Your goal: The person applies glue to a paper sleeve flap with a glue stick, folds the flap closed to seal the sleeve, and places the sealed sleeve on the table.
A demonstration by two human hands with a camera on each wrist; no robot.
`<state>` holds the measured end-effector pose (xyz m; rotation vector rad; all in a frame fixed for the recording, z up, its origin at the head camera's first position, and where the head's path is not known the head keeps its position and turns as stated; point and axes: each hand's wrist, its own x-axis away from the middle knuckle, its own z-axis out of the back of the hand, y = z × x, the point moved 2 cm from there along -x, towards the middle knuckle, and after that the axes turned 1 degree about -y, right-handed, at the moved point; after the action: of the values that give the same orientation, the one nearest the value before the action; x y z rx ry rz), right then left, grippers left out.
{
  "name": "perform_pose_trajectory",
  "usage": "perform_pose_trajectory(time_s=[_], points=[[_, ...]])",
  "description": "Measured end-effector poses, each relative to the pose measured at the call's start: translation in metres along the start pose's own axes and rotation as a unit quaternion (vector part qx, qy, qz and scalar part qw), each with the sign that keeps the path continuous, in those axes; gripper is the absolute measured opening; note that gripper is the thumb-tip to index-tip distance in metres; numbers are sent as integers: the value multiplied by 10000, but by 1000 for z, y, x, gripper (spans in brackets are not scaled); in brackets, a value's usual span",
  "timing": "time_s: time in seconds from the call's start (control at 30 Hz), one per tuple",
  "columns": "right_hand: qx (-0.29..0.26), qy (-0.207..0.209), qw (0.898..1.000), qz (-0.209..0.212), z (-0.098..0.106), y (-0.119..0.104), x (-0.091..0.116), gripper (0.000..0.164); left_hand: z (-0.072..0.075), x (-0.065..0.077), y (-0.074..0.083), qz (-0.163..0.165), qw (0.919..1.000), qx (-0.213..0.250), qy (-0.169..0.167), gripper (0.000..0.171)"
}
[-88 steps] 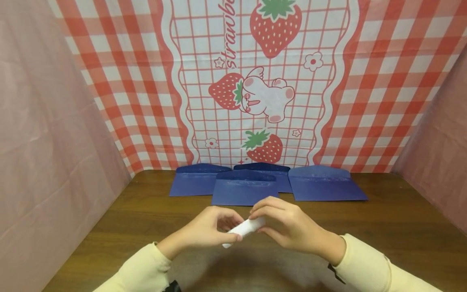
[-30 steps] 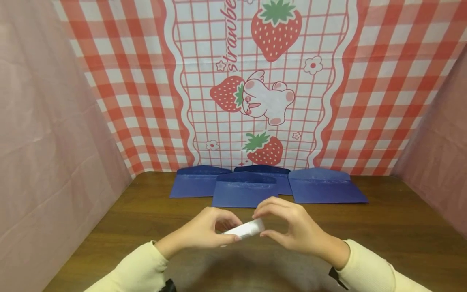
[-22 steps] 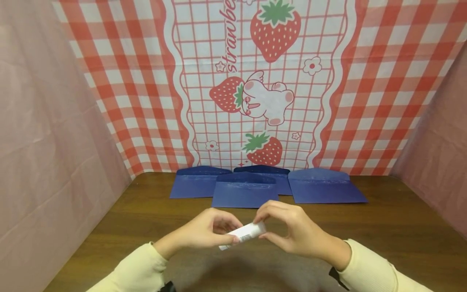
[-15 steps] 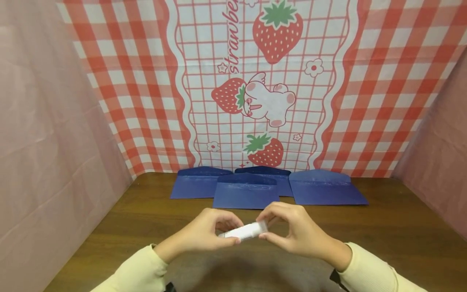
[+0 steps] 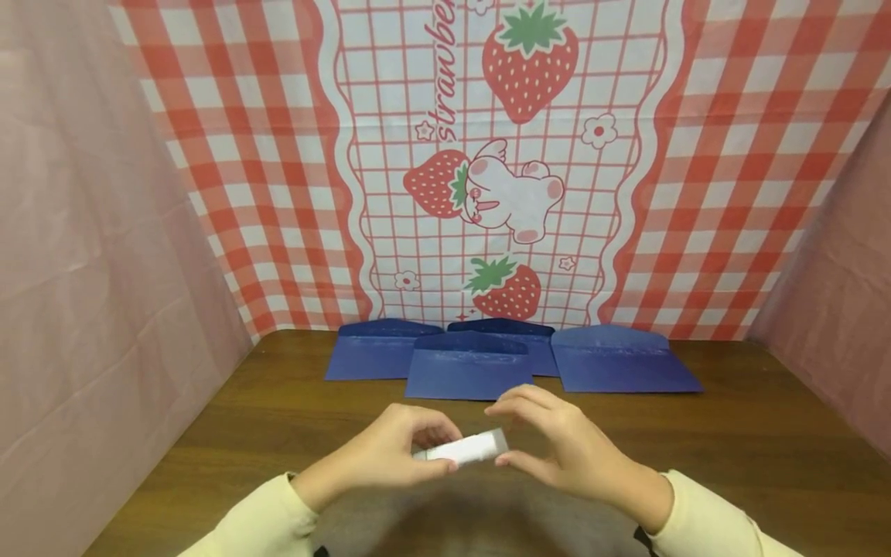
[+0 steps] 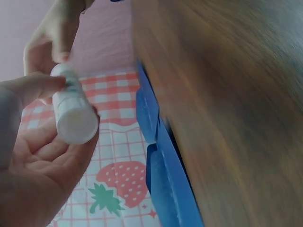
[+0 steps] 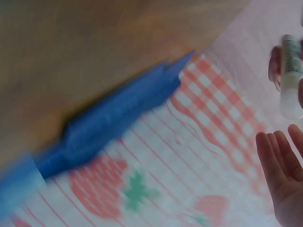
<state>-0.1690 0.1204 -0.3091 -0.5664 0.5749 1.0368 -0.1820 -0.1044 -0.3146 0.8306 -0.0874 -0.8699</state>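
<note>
In the head view my left hand [image 5: 393, 449] holds a white glue stick [image 5: 466, 449] between thumb and fingers, above the table. The stick lies nearly level, its frosted cap end pointing right. My right hand [image 5: 564, 441] is beside that end, fingers and thumb spread around it with a gap showing above the cap. In the right wrist view the fingers of the right hand [image 7: 284, 175] are straight, just below the end of the glue stick [image 7: 290, 78]. The left wrist view shows the stick's round base [image 6: 78, 125] facing the camera.
Several blue envelopes stand or lie at the back of the wooden table [image 5: 292, 418], flaps up, with whitish smears along their folds; the front one [image 5: 468, 379] overlaps its neighbours. Behind them hangs a strawberry-print cloth [image 5: 390, 193]. Pink cloth [image 5: 118, 271] bounds the sides.
The right fingers, at the cap end of the glue stick half a second ago, have spread away from it. Earlier they touched that end repeatedly. The left hand keeps its hold; the envelopes stay put.
</note>
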Motion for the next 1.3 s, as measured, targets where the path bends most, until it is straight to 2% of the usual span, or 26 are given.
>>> perform_pose_trajectory(time_s=[0.03,0.1,0.2,0.27,0.4,0.47,0.53,0.6,0.7,0.77,0.8,0.87,1.0,1.07,1.17,1.23,1.3], points=[[335,37,9991,265,1,-4,-1,42,0,0,0,159,9996,228,-112,19],[955,207,9907,946,3,-12,-5,38,1,-1,-1,501,9957,704,-329,21],[1347,371,9759,1678,2,-25,-9,22,0,-1,-1,833,9869,1278,-523,23],[1423,483,9709,1864,3,-31,-11,11,0,-1,-1,896,9821,1533,-632,25],[1493,665,9695,1827,4,-36,-10,26,-1,-2,2,821,9772,1771,-831,26],[1538,685,9702,1742,5,-37,-9,29,-1,-3,3,796,9772,1759,-886,26],[1601,654,9708,1664,5,-37,-8,29,-1,-3,4,798,9785,1677,-891,26],[1643,590,9715,1605,4,-36,-7,30,-1,-4,5,767,9839,1392,-819,24],[1656,480,9730,1532,4,-34,-6,30,0,-5,10,468,9957,513,-607,20],[1656,408,9743,1473,3,-34,-5,29,1,-5,14,170,9987,-225,-429,17],[1665,381,9747,1441,2,-33,-5,29,1,-5,16,-44,9973,-646,-342,16],[1663,357,9754,1404,1,-33,-5,29,0,-6,22,-415,9886,-1426,-235,15],[1645,374,9758,1393,-1,-31,-5,28,-3,-6,28,-996,9589,-2656,-33,17],[1607,363,9769,1360,-1,-31,-5,27,-4,-5,28,-1119,9489,-2949,91,18],[1497,327,9805,1230,-1,-29,-4,11,-4,-4,28,-1369,9338,-3282,404,20],[1443,310,9828,1107,-2,-29,-4,10,-4,-3,27,-1677,9158,-3587,673,21],[1456,277,9846,931,-2,-28,-3,20,-5,-2,27,-2026,8907,-3954,959,23]])
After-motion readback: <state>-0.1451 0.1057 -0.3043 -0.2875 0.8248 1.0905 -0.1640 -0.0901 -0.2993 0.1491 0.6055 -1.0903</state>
